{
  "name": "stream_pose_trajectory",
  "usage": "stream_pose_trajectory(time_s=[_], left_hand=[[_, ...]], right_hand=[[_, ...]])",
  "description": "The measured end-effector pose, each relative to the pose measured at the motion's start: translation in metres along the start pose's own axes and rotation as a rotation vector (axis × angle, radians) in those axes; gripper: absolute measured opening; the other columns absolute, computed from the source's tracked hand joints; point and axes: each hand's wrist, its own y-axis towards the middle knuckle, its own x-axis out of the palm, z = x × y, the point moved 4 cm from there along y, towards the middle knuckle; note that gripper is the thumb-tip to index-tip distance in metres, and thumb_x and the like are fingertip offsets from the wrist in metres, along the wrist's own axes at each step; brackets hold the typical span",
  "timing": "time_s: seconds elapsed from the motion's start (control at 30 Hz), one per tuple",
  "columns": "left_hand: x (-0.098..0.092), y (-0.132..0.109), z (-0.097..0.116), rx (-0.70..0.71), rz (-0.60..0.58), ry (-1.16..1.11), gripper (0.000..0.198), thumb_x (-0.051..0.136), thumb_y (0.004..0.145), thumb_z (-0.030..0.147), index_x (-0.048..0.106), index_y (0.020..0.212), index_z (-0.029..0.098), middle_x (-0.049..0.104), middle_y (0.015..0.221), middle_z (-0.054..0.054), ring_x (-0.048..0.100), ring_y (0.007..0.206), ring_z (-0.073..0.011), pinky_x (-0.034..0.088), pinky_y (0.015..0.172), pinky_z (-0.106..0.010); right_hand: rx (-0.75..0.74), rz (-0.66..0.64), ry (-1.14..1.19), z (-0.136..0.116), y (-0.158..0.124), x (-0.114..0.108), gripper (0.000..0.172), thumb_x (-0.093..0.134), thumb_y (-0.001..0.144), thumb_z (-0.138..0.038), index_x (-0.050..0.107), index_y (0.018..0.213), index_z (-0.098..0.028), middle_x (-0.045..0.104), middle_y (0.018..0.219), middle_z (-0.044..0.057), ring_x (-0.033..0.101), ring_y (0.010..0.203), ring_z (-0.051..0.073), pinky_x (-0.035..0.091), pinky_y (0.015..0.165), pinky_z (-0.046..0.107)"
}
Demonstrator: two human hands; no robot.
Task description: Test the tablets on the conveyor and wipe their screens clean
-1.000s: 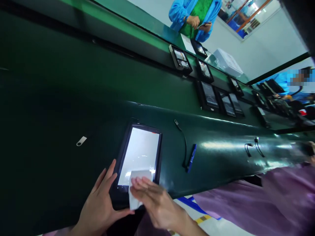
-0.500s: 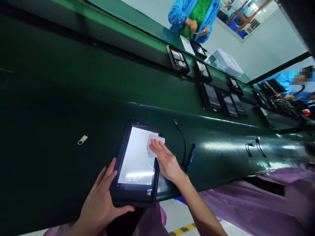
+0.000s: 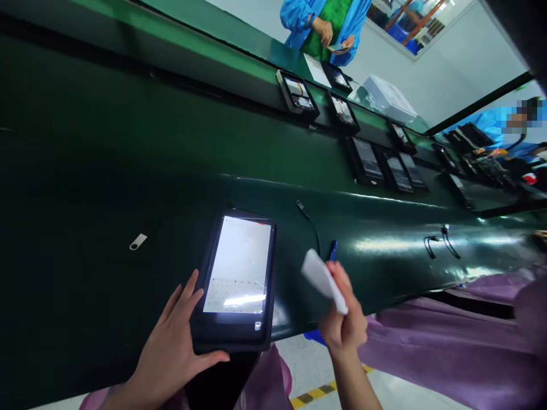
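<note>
A black-framed tablet [image 3: 239, 262] lies face up near the front edge, its screen lit white with an on-screen keyboard in the lower part. My left hand [image 3: 171, 336] rests at its lower left corner, fingers spread along the left side and thumb along the bottom edge. To the right of the tablet, my right hand [image 3: 347, 319] is closed on a folded white wipe [image 3: 320, 273], lifted clear of the screen and slightly blurred. Behind that hand, a blue pen [image 3: 333, 249] and a short black cable [image 3: 314, 225] lie on the table, each partly hidden.
A silver USB stick [image 3: 138, 242] lies left on the green table [image 3: 85, 273]. Several black-framed devices [image 3: 365, 159] lie farther back. A co-worker in blue [image 3: 325, 28] handles a small item across the table. Short cables [image 3: 442, 242] and a person's purple garment [image 3: 444, 324] are at right.
My right hand has come off the screen and moved right with the wipe. A keyboard now shows on the screen. My left hand has stayed at the tablet's corner.
</note>
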Motion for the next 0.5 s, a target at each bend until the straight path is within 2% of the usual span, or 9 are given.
stream_pose_trajectory(time_s=[0.03, 0.13, 0.2, 0.3, 0.4, 0.5], left_hand=[[0.0, -0.001, -0.001, 0.005, -0.002, 0.005, 0.123, 0.094, 0.045, 0.061, 0.031, 0.142, 0.019, 0.046, 0.153, -0.025, 0.057, 0.127, -0.0464, 0.064, 0.087, -0.052], [0.0, -0.001, -0.002, 0.033, 0.014, 0.039, 0.124, 0.094, 0.043, 0.063, 0.034, 0.14, 0.016, 0.045, 0.151, -0.029, 0.059, 0.124, -0.0471, 0.064, 0.087, -0.053], [0.001, 0.0, -0.001, 0.076, 0.029, 0.058, 0.121, 0.091, 0.045, 0.068, 0.036, 0.137, 0.013, 0.046, 0.149, -0.033, 0.06, 0.122, -0.0476, 0.063, 0.088, -0.054], [0.001, 0.002, 0.0, 0.139, 0.054, 0.049, 0.108, 0.077, 0.06, 0.077, 0.037, 0.135, 0.011, 0.045, 0.148, -0.035, 0.058, 0.126, -0.046, 0.061, 0.093, -0.055], [0.002, 0.002, -0.001, 0.144, 0.066, 0.016, 0.1, 0.066, 0.071, 0.08, 0.036, 0.137, 0.011, 0.044, 0.149, -0.033, 0.056, 0.131, -0.0429, 0.06, 0.096, -0.053], [0.002, -0.002, -0.001, 0.13, 0.057, -0.035, 0.105, 0.069, 0.069, 0.079, 0.032, 0.144, 0.015, 0.042, 0.152, -0.029, 0.054, 0.133, -0.0427, 0.058, 0.098, -0.054]], right_hand=[[-0.023, 0.015, -0.113, 0.009, 0.006, 0.001, 0.053, 0.036, 0.102, -0.02, 0.037, 0.155, -0.028, 0.049, 0.153, 0.009, 0.045, 0.143, 0.032, 0.037, 0.117, 0.066], [-0.065, -0.203, -0.264, 0.012, 0.014, 0.023, 0.063, 0.047, 0.097, -0.017, 0.032, 0.158, -0.026, 0.04, 0.159, 0.011, 0.034, 0.149, 0.036, 0.034, 0.116, 0.069], [-0.088, -0.304, -0.208, -0.008, 0.009, 0.039, 0.065, 0.048, 0.094, -0.016, 0.034, 0.157, -0.025, 0.03, 0.164, 0.009, 0.025, 0.153, 0.036, 0.033, 0.117, 0.067], [-0.239, -0.425, -0.105, -0.054, -0.005, 0.059, 0.055, 0.049, 0.092, -0.023, 0.05, 0.147, -0.023, 0.024, 0.167, 0.007, 0.018, 0.155, 0.034, 0.025, 0.123, 0.06], [-0.299, -0.468, -0.1, -0.08, -0.013, 0.069, 0.043, 0.052, 0.092, -0.03, 0.062, 0.134, -0.023, 0.031, 0.164, 0.009, 0.012, 0.157, 0.032, 0.015, 0.127, 0.054], [-0.311, -0.462, -0.107, -0.08, -0.012, 0.067, 0.039, 0.051, 0.093, -0.031, 0.064, 0.129, -0.024, 0.039, 0.16, 0.009, 0.013, 0.157, 0.031, 0.013, 0.127, 0.054]])
